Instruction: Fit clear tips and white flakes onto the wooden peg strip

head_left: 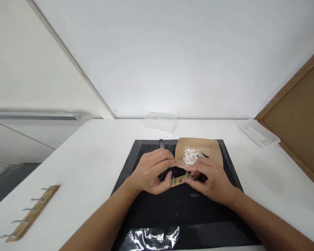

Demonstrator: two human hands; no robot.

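Observation:
A short light-wood strip [182, 179] with several small metal pieces standing on it lies on a black mat [157, 209]. My right hand [211, 176] is closed over its right part, thumb and forefinger pinching a small upright grey piece [186, 173]. My left hand [154, 170] is at the strip's left end, thumb beside it and fingers stretched out above, with a gap between. Whether the thumb touches the strip I cannot tell. Behind my hands, a brown paper sheet [214, 148] bears a heap of small white pieces [190, 156], partly hidden by my right hand.
A wooden rack with several metal hooks [34, 212] lies at the table's left. Clear plastic boxes stand at the back: a flat box [160, 122] in the middle and a tray [261, 134] with white strips at right. A brown board [300, 104] borders the right side.

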